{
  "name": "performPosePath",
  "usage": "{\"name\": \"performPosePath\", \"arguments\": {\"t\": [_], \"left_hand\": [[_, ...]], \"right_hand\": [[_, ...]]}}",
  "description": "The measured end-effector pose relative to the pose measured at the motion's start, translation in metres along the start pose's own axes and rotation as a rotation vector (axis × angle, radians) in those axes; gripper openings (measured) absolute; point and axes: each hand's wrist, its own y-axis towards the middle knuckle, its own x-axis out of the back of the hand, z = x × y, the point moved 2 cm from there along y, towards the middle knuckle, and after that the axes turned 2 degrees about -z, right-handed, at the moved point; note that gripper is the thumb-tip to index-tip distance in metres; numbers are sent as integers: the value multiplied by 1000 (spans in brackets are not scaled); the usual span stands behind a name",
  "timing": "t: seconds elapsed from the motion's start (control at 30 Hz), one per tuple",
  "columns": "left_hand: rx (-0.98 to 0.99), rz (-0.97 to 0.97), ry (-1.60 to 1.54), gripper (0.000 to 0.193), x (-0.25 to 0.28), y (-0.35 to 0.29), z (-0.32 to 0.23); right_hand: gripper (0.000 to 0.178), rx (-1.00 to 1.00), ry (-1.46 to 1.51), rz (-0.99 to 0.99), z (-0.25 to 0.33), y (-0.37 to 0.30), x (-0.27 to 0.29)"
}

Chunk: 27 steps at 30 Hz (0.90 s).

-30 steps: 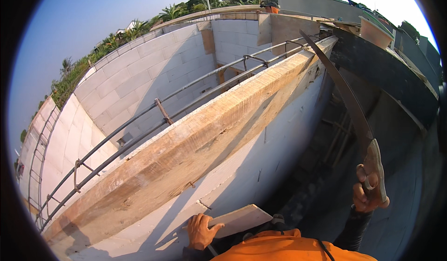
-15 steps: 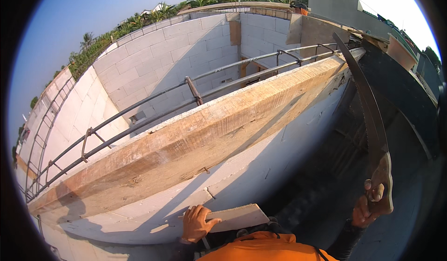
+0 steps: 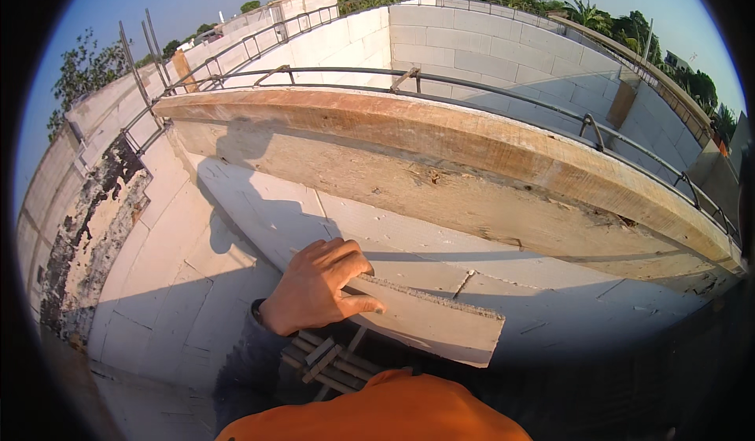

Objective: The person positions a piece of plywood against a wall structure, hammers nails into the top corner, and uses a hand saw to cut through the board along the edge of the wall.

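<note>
My left hand [image 3: 318, 284] is closed on one end of a short, flat board [image 3: 429, 327], with the thumb on its near face and the fingers over its top edge. The board is pale, with a rough upper edge, and slants down to the right just in front of my orange top. Beyond it, a long wooden plank [image 3: 440, 175] runs along the upper side of a white block wall [image 3: 393, 244]. My right hand and the handsaw are both outside the picture.
Steel bars [image 3: 487, 89] tied with short links run along the wall top behind the plank. Below my left hand are several wooden poles or slats [image 3: 334, 370]. A patchy black-stained concrete post [image 3: 94, 237] stands at left. Deep shadow fills the lower right.
The view has swung left, so the right hand with its handsaw has gone out of the picture. My left hand keeps its hold on the short board, which now appears larger.
</note>
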Motion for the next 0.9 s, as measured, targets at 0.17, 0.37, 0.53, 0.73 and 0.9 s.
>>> {"name": "performPosePath", "arguments": {"t": [0.17, 0.37, 0.53, 0.73, 0.9], "left_hand": [[235, -405, -50, 51, 154, -66, -26], [586, -768, -274, 54, 171, -136, 2], [734, -828, -186, 65, 174, -193, 34], [990, -782, 164, 106, 182, -239, 28], [1153, -604, 367, 117, 194, -275, 44]], "right_hand": [[47, 45, -84, 36, -43, 47, -23], [47, 63, -107, 128, -83, 77, -49], [48, 50, -69, 230, -113, 88, -70], [48, 9, -25, 343, -146, 88, -91], [49, -62, -14, 466, -171, 68, -119]]}}
